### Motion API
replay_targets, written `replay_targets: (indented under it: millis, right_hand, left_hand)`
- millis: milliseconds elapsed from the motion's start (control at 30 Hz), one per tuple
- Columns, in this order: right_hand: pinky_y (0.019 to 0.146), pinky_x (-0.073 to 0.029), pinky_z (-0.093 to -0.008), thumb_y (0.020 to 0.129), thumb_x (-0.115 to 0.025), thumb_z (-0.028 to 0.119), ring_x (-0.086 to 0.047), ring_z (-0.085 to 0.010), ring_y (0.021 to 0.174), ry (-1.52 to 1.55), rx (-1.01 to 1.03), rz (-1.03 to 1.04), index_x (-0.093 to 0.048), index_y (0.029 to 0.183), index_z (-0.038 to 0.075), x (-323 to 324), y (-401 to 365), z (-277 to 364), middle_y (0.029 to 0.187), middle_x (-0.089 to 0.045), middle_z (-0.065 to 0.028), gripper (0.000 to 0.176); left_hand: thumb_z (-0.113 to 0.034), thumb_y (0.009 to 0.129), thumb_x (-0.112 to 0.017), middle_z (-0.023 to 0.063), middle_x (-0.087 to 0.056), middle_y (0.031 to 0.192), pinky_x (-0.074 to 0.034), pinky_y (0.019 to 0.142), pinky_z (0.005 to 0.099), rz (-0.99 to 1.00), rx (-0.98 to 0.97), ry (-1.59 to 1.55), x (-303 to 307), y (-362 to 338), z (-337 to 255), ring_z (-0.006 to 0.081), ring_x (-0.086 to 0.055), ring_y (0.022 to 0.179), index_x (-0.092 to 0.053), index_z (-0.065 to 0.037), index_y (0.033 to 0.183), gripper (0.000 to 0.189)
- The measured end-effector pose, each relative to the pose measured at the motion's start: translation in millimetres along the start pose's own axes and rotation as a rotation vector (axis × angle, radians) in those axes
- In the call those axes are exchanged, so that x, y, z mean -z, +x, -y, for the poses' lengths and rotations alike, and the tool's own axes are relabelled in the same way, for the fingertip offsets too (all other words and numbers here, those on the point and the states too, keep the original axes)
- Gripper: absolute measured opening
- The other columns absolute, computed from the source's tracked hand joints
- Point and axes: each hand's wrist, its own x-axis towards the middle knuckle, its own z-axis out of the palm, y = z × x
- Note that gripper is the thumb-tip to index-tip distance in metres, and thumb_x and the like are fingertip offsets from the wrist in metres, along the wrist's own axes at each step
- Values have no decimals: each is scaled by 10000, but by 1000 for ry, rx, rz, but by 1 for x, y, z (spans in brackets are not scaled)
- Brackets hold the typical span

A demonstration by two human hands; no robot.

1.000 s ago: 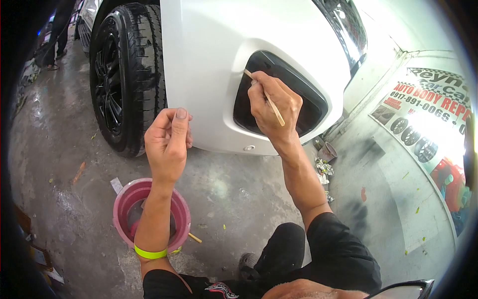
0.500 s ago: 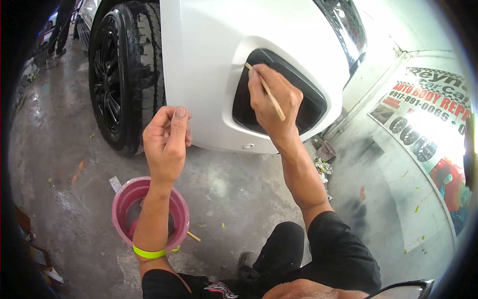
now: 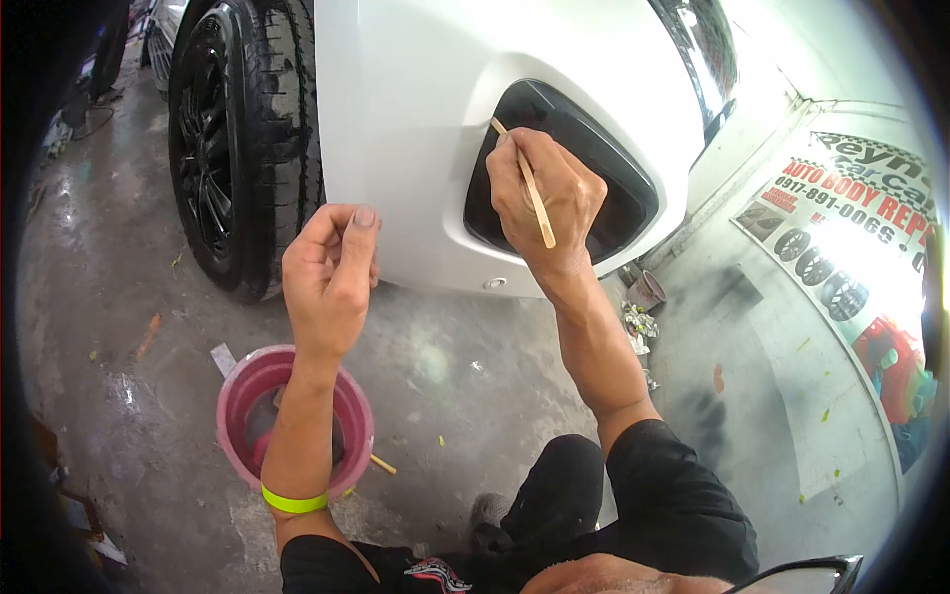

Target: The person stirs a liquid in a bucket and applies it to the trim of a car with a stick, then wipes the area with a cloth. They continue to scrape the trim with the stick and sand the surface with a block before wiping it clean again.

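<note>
A thin, pale wooden stick (image 3: 539, 213) is gripped in my right hand (image 3: 559, 188). Its upper tip meets the left edge of a glossy black inset panel (image 3: 618, 188) on a white car bumper (image 3: 406, 148). The lower end sticks out past my knuckles. My left hand (image 3: 329, 277) is raised in front of the bumper's lower left part, close to the black tyre (image 3: 282, 119). Its fingers are curled with the thumb pressed on them; whatever may be between them is hidden.
Below my left forearm stands a pink bucket (image 3: 228, 421), with another stick (image 3: 384, 464) by its right side. A printed banner (image 3: 841, 208) hangs on the right wall. A small pot (image 3: 648, 289) sits by that wall. Someone's legs (image 3: 111, 54) show at far left.
The stick in my right hand has turned a little more upright, its tip still at the panel's left edge. The view has shifted slightly; my left hand keeps nearly the same pose.
</note>
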Motion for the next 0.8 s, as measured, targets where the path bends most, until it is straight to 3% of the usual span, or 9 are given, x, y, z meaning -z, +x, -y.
replay_targets:
  millis: [267, 333, 500, 567, 800]
  right_hand:
    - [474, -464, -283, 809, -699, 13, -599, -193, 471, -3, -9, 82, -681, 776, 10, 3, -6, -1, 597, -627, -93, 38]
    - [437, -406, -316, 796, -698, -15, -533, -208, 452, 135, -30, -97, -631, 721, 43, -3, 0, -1, 563, -582, -78, 116]
    - [448, -425, -324, 819, -734, 27, -559, -213, 467, 87, -64, -101, -645, 747, 49, 2, 10, 4, 589, -611, -69, 117]
    - [506, -474, -251, 858, -744, 93, -592, -113, 493, 30, -94, -15, -717, 835, 15, 4, 6, 1, 622, -667, -71, 85]
    - [475, -445, -273, 846, -742, 74, -569, -161, 465, -8, -12, -36, -665, 758, 25, -5, 5, -1, 579, -618, -79, 127]
  left_hand:
    - [-220, 1018, -637, -53, -541, 673, -392, 515, 186, -3, 16, 11, -2, -2, -6, 13, -466, 566, -648, -12, 901, 239]
    - [-222, 1018, -639, -55, -538, 670, -389, 515, 184, -3, 15, -1, -2, -1, -7, 12, -465, 567, -648, -13, 902, 240]
    - [-228, 1016, -643, -56, -537, 663, -373, 508, 183, 11, 35, -1, -3, -3, -5, 14, -464, 564, -649, -21, 899, 237]
    - [-227, 1016, -642, -56, -536, 662, -371, 506, 184, 2, 21, 4, -3, -2, -6, 14, -464, 564, -649, -20, 899, 238]
    - [-221, 1017, -642, -56, -536, 657, -369, 505, 182, 5, 1, -13, -3, -2, -6, 14, -468, 565, -648, -16, 896, 238]
